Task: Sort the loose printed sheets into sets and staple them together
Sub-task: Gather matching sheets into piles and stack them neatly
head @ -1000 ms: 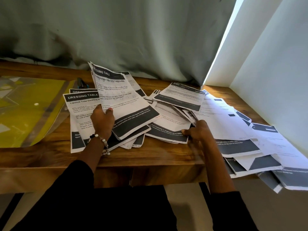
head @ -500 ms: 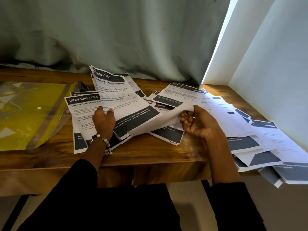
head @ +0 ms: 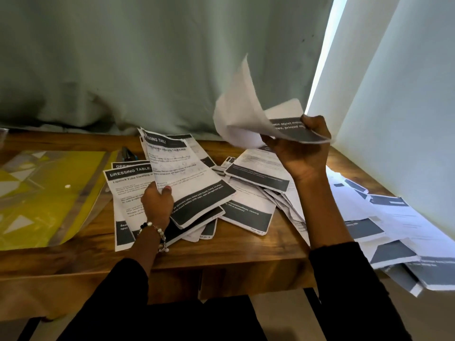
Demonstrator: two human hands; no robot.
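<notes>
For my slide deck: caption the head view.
Right hand lifts curling sheets above the desk; left hand grips a "Dressing Table" set.

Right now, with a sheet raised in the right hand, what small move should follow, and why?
Probably bring the raised sheet in the right hand toward the left hand to check it against the DRESSING TABLE sheets gripped there. Its printed face is turned away and curling, so its heading cannot be matched yet.
</notes>
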